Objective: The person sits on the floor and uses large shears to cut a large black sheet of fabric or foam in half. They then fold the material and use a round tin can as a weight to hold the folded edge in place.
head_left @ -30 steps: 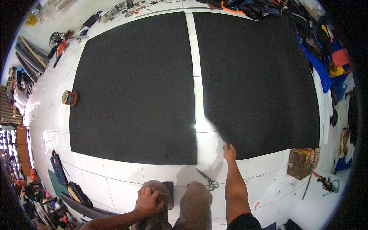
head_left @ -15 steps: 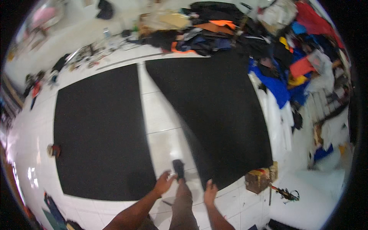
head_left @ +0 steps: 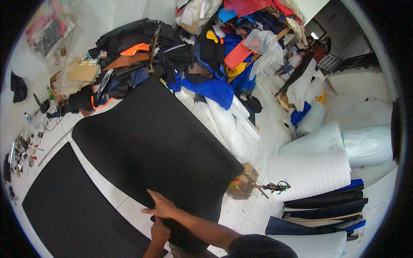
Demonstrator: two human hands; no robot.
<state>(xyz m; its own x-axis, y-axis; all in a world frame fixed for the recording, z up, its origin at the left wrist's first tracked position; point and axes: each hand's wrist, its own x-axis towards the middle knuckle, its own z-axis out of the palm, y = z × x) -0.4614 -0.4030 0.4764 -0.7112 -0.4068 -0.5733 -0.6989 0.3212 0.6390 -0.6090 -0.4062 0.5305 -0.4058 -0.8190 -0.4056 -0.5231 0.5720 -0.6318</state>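
Observation:
A large black sheet lies across the white tiled floor, its near end lifted and curving by my hands. Over its near left edge, my right hand reaches in from the right, thumb and forefinger spread apart. Just below it, my left hand is closed with curled fingers at the same edge, which it appears to grip. To the left lies a second black sheet, flat, with a strip of tile between the two.
Heaped fabrics and a blue cloth lie at the far end. A worn box touches the sheet's right corner. White foam rolls and dark fabric rolls lie on the right. People are in the background.
My view has swung to the right. My hands have come together at the right-hand sheet's near left edge; before, they were apart, the right one at its corner. That sheet's near end now bends up.

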